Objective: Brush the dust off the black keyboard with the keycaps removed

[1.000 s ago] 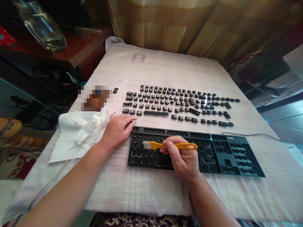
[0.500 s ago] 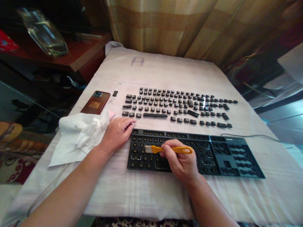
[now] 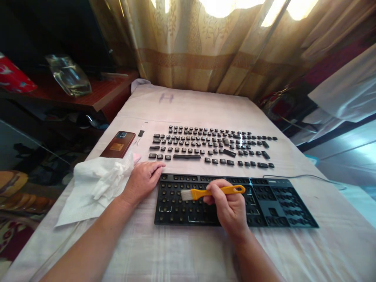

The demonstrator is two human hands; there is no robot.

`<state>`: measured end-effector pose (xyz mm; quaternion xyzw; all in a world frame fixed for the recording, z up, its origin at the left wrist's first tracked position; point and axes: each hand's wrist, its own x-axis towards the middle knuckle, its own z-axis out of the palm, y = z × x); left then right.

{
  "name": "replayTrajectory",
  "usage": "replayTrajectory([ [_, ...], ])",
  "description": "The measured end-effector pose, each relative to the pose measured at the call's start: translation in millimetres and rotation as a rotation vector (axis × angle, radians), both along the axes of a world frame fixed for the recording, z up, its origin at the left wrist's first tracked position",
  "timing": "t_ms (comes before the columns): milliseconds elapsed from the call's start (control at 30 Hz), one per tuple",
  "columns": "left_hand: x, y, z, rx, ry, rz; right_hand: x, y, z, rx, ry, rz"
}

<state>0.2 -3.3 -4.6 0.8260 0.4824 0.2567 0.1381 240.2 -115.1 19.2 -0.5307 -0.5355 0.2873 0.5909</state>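
Observation:
A black keyboard frame point(image 3: 273, 203) with its keycaps off lies across the cloth-covered table point(image 3: 188, 109). My right hand point(image 3: 229, 207) is closed on a small brush with a yellow handle point(image 3: 216, 192); its white bristles rest over the frame's left half. My left hand point(image 3: 143, 180) lies flat with fingers stretched out, touching the frame's top left corner. Several loose black keycaps point(image 3: 211, 147) are laid out in rows behind the frame.
A crumpled white paper towel point(image 3: 94, 184) lies left of my left hand. A brown phone point(image 3: 117, 145) and a small wire tool point(image 3: 140, 135) sit behind it. The keyboard's cable point(image 3: 305, 177) runs off right. A wooden shelf with a glass bottle point(image 3: 69, 76) stands at the left; curtains hang behind.
The view has tilted up, showing more curtain. The brush has shifted slightly along the frame's left half. My left hand stays at the corner.

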Motion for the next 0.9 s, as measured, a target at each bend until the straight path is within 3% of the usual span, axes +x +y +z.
replayTrajectory([
  [133, 2, -1, 4.0, -0.023, 0.014, 0.006, 7, 2, -3.6, 0.057, 0.026, -0.109],
  [500, 6, -4, 4.1, -0.070, -0.100, 0.016, 6, -12, -19.2, 0.180, -0.162, -0.034],
  [667, 7, -5, 2.6, -0.073, -0.106, 0.045, 10, -14, -24.1, 0.131, -0.211, -0.112],
  [800, 7, -6, 0.5, -0.038, -0.094, 0.065, 11, -9, -19.4, 0.103, -0.224, -0.106],
  [900, 6, -7, -1.4, -0.003, -0.091, 0.071, 6, -6, -11.8, 0.131, -0.256, -0.014],
])
